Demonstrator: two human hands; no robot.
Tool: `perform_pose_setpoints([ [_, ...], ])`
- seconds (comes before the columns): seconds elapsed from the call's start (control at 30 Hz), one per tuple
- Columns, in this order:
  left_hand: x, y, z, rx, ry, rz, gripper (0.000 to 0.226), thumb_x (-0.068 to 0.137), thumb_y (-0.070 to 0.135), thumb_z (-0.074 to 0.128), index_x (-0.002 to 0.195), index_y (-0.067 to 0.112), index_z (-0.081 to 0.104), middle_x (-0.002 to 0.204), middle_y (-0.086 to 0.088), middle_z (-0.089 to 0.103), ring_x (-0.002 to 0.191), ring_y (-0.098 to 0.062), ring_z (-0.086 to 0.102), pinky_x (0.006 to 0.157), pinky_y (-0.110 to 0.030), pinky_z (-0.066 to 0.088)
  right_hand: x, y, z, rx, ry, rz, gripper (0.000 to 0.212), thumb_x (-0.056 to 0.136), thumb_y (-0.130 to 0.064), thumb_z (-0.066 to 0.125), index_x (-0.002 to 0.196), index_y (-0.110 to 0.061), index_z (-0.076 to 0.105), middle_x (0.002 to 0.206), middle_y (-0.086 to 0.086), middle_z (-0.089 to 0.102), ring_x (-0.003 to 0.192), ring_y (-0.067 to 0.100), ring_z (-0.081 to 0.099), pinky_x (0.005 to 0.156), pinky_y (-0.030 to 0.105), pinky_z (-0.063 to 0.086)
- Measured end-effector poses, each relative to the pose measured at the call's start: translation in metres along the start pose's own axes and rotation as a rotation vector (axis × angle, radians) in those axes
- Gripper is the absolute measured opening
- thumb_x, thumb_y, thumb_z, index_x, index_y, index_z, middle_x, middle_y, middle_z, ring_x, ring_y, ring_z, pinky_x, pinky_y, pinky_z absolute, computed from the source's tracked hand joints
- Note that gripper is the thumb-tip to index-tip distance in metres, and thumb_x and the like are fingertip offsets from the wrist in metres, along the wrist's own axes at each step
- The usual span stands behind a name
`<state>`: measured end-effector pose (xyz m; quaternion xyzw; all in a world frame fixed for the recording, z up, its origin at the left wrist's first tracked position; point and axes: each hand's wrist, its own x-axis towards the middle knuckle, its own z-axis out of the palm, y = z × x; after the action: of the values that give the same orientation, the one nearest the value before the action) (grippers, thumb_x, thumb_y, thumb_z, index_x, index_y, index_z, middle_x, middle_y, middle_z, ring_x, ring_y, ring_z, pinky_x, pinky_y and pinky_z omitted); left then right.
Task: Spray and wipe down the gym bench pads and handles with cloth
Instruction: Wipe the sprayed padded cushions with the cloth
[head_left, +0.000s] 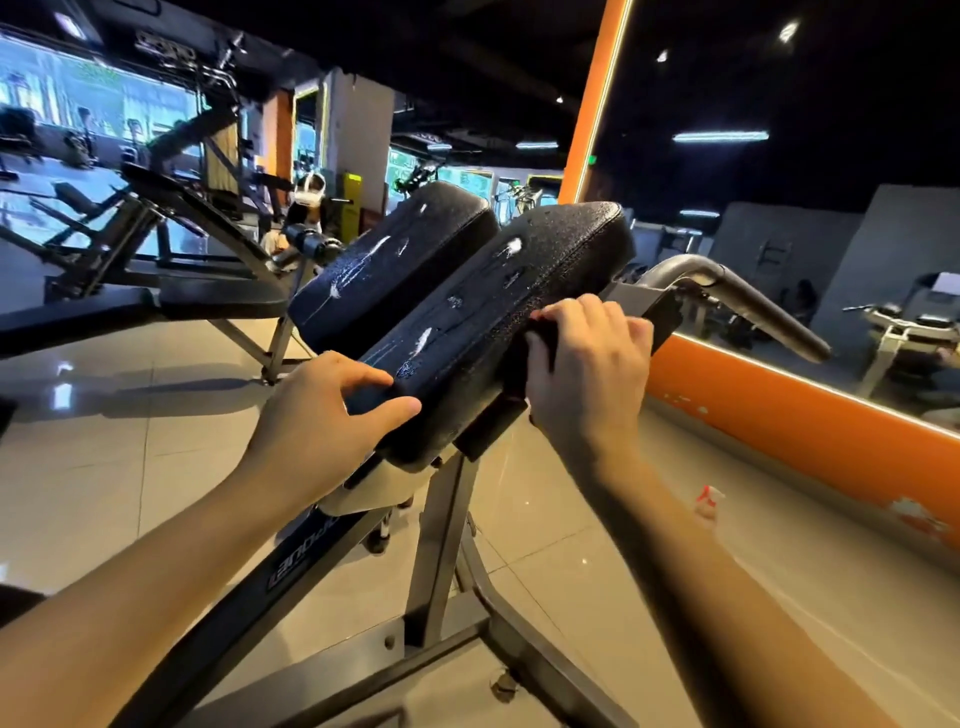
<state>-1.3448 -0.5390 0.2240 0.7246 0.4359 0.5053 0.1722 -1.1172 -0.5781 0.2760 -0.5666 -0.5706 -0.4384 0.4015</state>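
Note:
Two black bench pads sit side by side on a tilted frame, both wet with spray drops and white foam streaks: the left pad (395, 260) and the right pad (498, 312). My left hand (322, 421) grips the near corner of the right pad, fingers on top and thumb on its end face. My right hand (587, 374) holds a dark cloth (541, 336) pressed against the right pad's outer side edge; most of the cloth is hidden under my fingers. A grey handle (748, 296) sticks out to the right behind that hand.
A spray bottle (709, 501) with a red trigger stands on the tiled floor to the right, behind my right forearm. The bench's steel frame (441, 545) spreads below. An orange wall base (810, 426) runs along the right. Other gym machines (171, 223) stand at the left.

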Motion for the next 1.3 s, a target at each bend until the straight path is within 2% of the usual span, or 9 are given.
perform_pose_setpoints([
  [0.13,0.005,0.003,-0.004,-0.029,-0.04,-0.064,0.041,0.078,0.048,0.083,0.11,0.026,0.074,0.103,0.011,0.067,0.103,-0.012,0.062,0.087,-0.04,0.056,-0.012,-0.02,-0.002,0.051,-0.036,0.1,0.008,0.09,-0.023,0.068,0.091,-0.016,0.064,0.086,0.003,0.062,0.082,0.025,0.055,0.083,0.037,0.032],
  [0.3,0.022,0.016,-0.007,-0.048,-0.103,0.036,0.036,0.077,0.041,0.086,0.109,0.032,0.073,0.109,0.015,0.064,0.106,-0.007,0.058,0.09,-0.036,0.05,-0.045,-0.038,-0.004,0.093,-0.157,-0.141,0.01,0.091,-0.028,0.068,0.088,-0.019,0.066,0.083,0.0,0.062,0.08,0.021,0.054,0.085,0.038,0.034],
  [0.47,0.057,0.05,0.004,-0.042,-0.125,0.204,0.042,0.076,0.048,0.084,0.114,0.034,0.072,0.113,0.018,0.063,0.112,-0.009,0.057,0.098,-0.039,0.047,0.067,0.028,-0.005,-0.085,-0.013,0.073,0.016,0.092,-0.029,0.066,0.088,-0.013,0.065,0.085,0.005,0.067,0.08,0.025,0.059,0.087,0.041,0.04],
  [0.63,0.083,0.073,0.02,0.04,-0.104,0.343,0.038,0.081,0.047,0.082,0.113,0.029,0.075,0.109,0.012,0.067,0.113,-0.017,0.054,0.105,-0.051,0.041,0.087,0.043,-0.008,-0.071,-0.013,0.319,0.02,0.098,-0.035,0.061,0.098,-0.016,0.067,0.095,0.001,0.069,0.09,0.021,0.061,0.093,0.037,0.038],
  [0.8,0.082,0.061,0.025,0.072,-0.073,0.416,0.036,0.086,0.047,0.076,0.117,0.028,0.076,0.111,0.014,0.068,0.112,-0.015,0.054,0.105,-0.051,0.039,0.03,0.001,-0.009,-0.013,-0.063,0.088,0.014,0.093,-0.032,0.064,0.098,-0.02,0.071,0.094,-0.001,0.072,0.089,0.022,0.062,0.089,0.038,0.035],
  [1.0,0.085,0.057,0.029,0.074,-0.076,0.452,0.034,0.089,0.047,0.073,0.119,0.03,0.075,0.11,0.02,0.066,0.111,-0.011,0.053,0.104,-0.042,0.033,0.097,0.053,-0.007,-0.03,-0.043,0.34,0.016,0.097,-0.033,0.062,0.104,-0.019,0.068,0.103,0.0,0.07,0.1,0.022,0.061,0.096,0.037,0.034],
  [1.1,0.085,0.055,0.028,0.06,-0.085,0.455,0.037,0.09,0.049,0.072,0.12,0.029,0.075,0.11,0.019,0.066,0.112,-0.011,0.054,0.105,-0.044,0.035,0.059,0.023,-0.006,0.032,-0.063,0.244,0.013,0.096,-0.032,0.064,0.098,-0.021,0.068,0.096,-0.001,0.07,0.092,0.021,0.061,0.093,0.036,0.034],
  [1.2,0.081,0.053,0.029,0.04,-0.081,0.466,0.045,0.089,0.056,0.065,0.123,0.029,0.074,0.109,0.019,0.065,0.11,-0.011,0.054,0.1,-0.037,0.033,0.027,0.009,-0.01,-0.024,-0.119,-0.006,0.012,0.091,-0.032,0.066,0.094,-0.021,0.07,0.091,-0.001,0.07,0.086,0.022,0.06,0.091,0.039,0.034],
  [1.3,0.078,0.051,0.028,0.022,-0.093,0.454,0.046,0.09,0.056,0.063,0.125,0.028,0.072,0.11,0.019,0.063,0.11,-0.009,0.054,0.103,-0.041,0.038,0.068,0.037,-0.009,-0.056,-0.059,0.122,0.016,0.095,-0.033,0.066,0.1,-0.019,0.071,0.096,0.0,0.072,0.089,0.02,0.062,0.096,0.036,0.033],
])
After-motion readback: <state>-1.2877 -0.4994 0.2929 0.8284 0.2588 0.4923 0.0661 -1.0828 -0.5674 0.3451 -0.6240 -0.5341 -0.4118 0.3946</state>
